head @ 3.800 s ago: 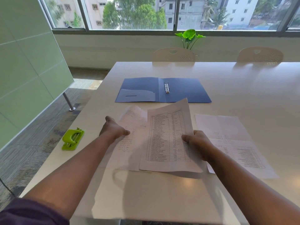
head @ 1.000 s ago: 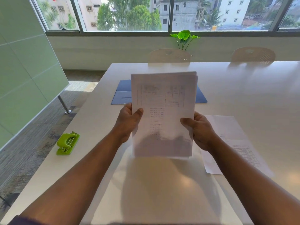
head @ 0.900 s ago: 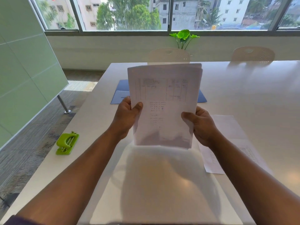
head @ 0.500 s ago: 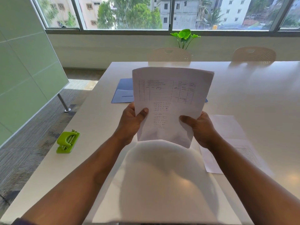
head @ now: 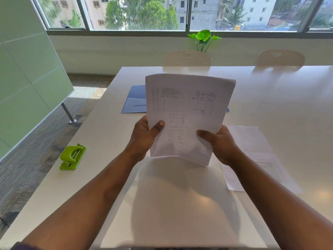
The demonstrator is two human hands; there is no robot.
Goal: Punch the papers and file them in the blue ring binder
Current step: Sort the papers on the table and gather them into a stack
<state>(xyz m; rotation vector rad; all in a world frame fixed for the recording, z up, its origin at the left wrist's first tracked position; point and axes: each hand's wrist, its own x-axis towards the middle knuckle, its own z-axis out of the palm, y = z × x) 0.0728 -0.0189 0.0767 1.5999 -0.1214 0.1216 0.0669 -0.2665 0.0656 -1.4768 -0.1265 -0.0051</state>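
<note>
- The stack of papers [head: 187, 112] stands upright above the table [head: 270, 98], held by its lower side edges; holding it on end this way looks meant for squaring the sheets so the punch holes line up.
- The left hand [head: 144, 138] pinches the stack's left edge, thumb on the near face and fingers hidden behind it.
- The right hand [head: 219, 143] pinches the right edge the same way, thumb lying across the front; a grip on both sides keeps the thin sheets from flopping over.
- The top edges fan slightly at the upper right corner and the bottom edge hangs tilted above the table, so I judge the sheets not yet flush.
- The green hole punch [head: 73, 156] sits near the table's left edge, well apart from both hands and untouched; punching is not yet begun.
- The blue binder [head: 134, 100] lies open flat beyond the stack, mostly hidden by it, ready to receive sheets.
- More loose sheets [head: 255, 154] lie flat on the table just right of the right hand, and probably need gathering too.
</note>
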